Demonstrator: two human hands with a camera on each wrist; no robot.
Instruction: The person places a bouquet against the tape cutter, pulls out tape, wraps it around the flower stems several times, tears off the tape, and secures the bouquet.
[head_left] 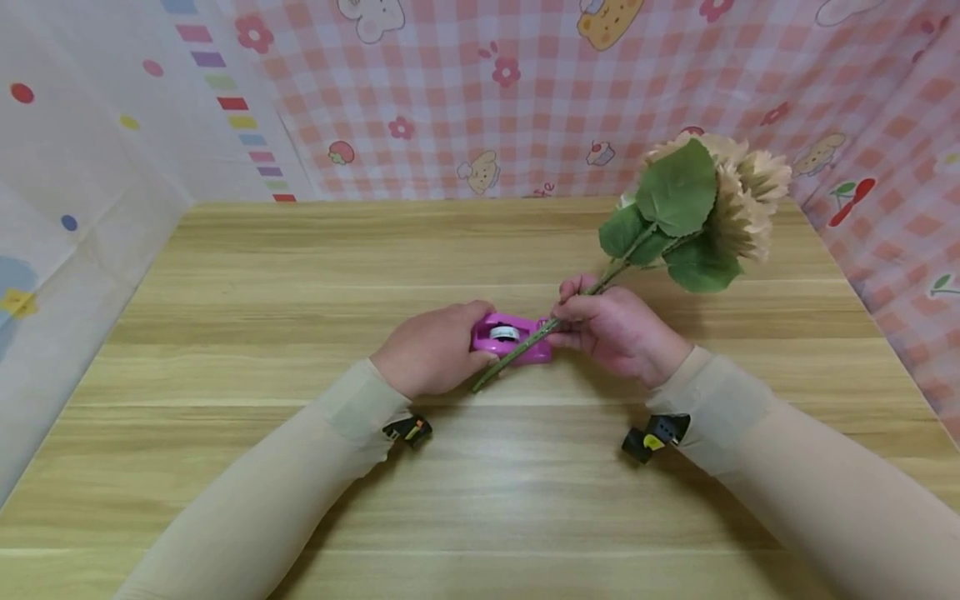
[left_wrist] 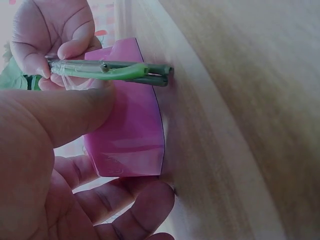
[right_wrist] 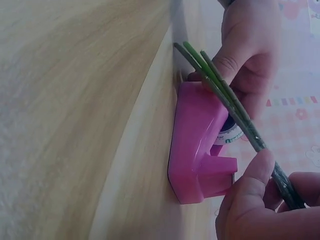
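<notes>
**Stems laid across the tape dispenser**

The left hand (head_left: 431,350) grips the pink tape dispenser (head_left: 512,338), which sits on the wooden surface (head_left: 480,467). The right hand (head_left: 611,329) pinches the bundled flower stems (head_left: 517,354) just right of the dispenser. Their long axis runs diagonally over it, cut ends toward the person and left, blooms (head_left: 738,200) up and right.

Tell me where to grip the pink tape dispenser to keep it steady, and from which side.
Grip the pink tape dispenser by its solid rear end, coming from the left as the left hand does, thumb and fingers on its two flat sides. The green stems lie across its top and the right hand crowds the cutter end, so those sides are probably blocked.
</notes>
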